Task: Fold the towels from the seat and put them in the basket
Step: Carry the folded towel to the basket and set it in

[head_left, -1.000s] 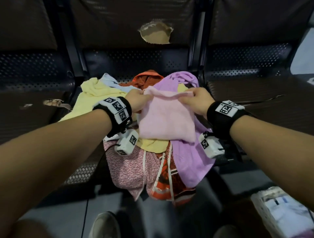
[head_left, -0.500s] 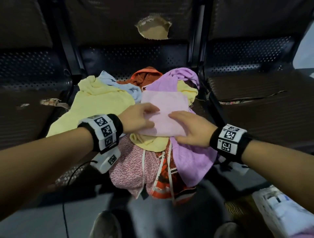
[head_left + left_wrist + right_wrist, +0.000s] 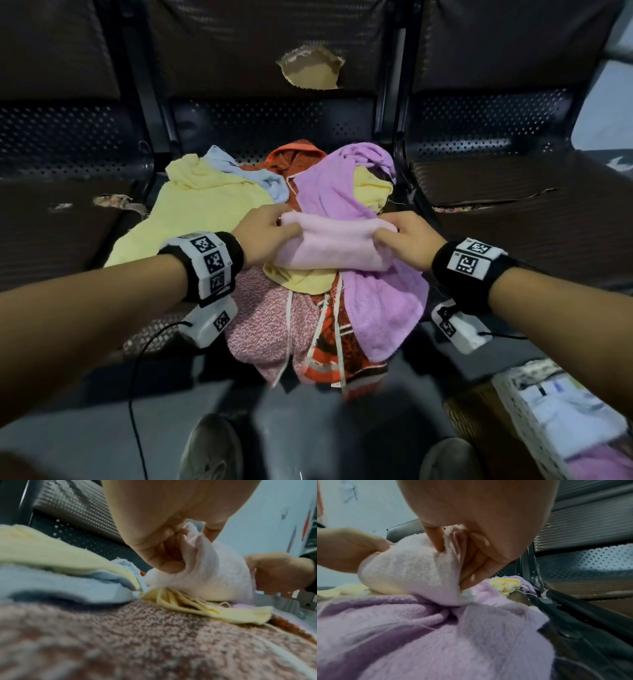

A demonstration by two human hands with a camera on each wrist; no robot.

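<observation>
Both hands grip 1 pale pink towel (image 3: 329,246) at frame centre: the left hand (image 3: 262,236) pinches its left end, the right hand (image 3: 406,240) its right end, fingers curled into the cloth. It looks folded over already, resting on the heap of unfolded towels on the seat (image 3: 274,116): yellow (image 3: 191,212), purple (image 3: 376,301), light blue (image 3: 250,171), patterned red (image 3: 270,325). At lower right the white basket (image 3: 534,407) already holds some cloth. Judging by the heap, most folding remains.
</observation>
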